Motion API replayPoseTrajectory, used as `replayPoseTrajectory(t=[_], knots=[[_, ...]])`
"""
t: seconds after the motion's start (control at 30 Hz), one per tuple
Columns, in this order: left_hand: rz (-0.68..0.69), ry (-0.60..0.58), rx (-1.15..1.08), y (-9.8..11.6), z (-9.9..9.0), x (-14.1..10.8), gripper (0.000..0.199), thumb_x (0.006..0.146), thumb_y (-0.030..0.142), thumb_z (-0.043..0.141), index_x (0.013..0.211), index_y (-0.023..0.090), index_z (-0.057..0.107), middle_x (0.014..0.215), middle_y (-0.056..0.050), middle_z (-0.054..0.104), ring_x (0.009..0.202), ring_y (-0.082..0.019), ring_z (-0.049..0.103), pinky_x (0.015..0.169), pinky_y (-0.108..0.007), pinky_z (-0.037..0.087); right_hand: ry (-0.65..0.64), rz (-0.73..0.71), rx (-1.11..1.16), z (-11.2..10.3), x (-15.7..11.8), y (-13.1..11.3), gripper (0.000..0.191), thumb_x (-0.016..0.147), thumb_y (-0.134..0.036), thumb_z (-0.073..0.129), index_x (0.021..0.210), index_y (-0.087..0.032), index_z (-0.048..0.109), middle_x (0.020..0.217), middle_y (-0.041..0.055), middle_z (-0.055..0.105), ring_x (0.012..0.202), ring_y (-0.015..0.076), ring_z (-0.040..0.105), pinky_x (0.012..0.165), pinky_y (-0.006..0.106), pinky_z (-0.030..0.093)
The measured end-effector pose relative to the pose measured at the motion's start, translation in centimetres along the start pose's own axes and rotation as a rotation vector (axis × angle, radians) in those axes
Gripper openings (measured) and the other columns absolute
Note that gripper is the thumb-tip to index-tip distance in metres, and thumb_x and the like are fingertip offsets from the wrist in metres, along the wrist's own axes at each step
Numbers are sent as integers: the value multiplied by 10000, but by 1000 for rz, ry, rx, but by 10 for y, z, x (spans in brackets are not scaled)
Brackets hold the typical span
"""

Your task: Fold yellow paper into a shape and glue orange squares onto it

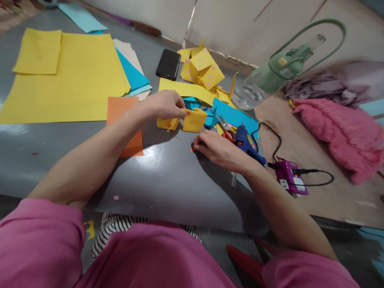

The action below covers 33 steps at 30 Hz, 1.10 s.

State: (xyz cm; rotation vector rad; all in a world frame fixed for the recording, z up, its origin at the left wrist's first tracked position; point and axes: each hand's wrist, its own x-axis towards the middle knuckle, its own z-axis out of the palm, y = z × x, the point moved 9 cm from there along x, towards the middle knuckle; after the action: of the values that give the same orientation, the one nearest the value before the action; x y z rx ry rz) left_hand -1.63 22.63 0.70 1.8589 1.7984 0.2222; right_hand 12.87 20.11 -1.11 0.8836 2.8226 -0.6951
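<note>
**Yellow paper box getting its dots**

Yellow folded paper box (194, 120) with small orange dots is sitting near the middle of the grey sheet-covered desk (168, 176), and the left hand (163, 105) is pinching it by its left flap – fingers closed narrowly on the paper, thumb on top. The right hand (217, 150) is lying low on the desk just in front of the box, fingertips pressed together on a tiny orange paper scrap (192, 149); whether the scrap is actually gripped I cannot tell.

Just beside the right hand, toward the desk's right edge, a blue hot glue gun (246, 142) and red-handled scissors (225, 128) are resting on turquoise paper offcuts (237, 116). A finished yellow dotted paper cube (204, 68) and a black phone (168, 64) are lying near the far edge, with large yellow paper sheets (69, 76) toward the far left corner.

Judging from this, doing the step well is meaning a steady hold on the flap – keeping the face flat and unbent – while the small dot is being lifted cleanly by its edge, clear of the glue gun's tip.
</note>
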Motion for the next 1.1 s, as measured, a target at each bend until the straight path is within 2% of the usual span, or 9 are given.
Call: replayPoseTrajectory(t=[0.1,0.3,0.53,0.73,0.87,0.97,1.1], knots=[[4,-1,0,0,0,0,410,808,439,548,1056,197,766,867,-55,701,825,-210,605,649,-261,338,20,13,-25,-3,0,3,176,948,-284,487,799,-222,556,872,81,631,881,245,560,785,378,414],[3,0,7,0,1,1,433,810,452,546,1097,208,760,877,-53,703,846,-215,608,670,-258,349,1,-68,-55,-1,0,5,114,914,-321,588,887,-214,617,946,81,665,912,241,570,800,372,423],[2,-2,14,0,1,0,418,818,456,541,1065,202,763,838,-51,685,812,-201,597,639,-255,337,-45,57,26,2,-1,23,168,903,-338,589,806,-208,632,804,42,677,746,186,579,670,306,393],[19,-1,3,2,0,-1,399,817,432,542,1052,198,763,891,-54,701,825,-200,592,647,-256,332,17,120,110,-13,-7,21,209,891,-396,577,812,-211,631,729,17,659,669,164,548,622,291,379],[-3,-14,-13,0,1,-1,394,812,432,546,1054,210,765,903,-53,706,831,-205,594,669,-261,344,7,98,252,-9,-6,13,220,864,-435,604,828,-218,602,723,5,658,662,163,562,616,293,399],[-2,-9,-19,1,1,-1,395,807,428,552,1060,214,768,913,-55,706,839,-210,598,682,-268,350,92,96,298,-12,-1,14,190,817,-396,653,829,-226,569,722,-5,652,662,163,568,624,296,416],[4,-2,-5,1,0,0,390,821,426,548,1061,214,769,898,-49,701,828,-207,599,673,-271,347,301,87,263,-30,5,17,158,781,-292,666,887,-228,568,799,9,674,715,177,597,686,322,455]])
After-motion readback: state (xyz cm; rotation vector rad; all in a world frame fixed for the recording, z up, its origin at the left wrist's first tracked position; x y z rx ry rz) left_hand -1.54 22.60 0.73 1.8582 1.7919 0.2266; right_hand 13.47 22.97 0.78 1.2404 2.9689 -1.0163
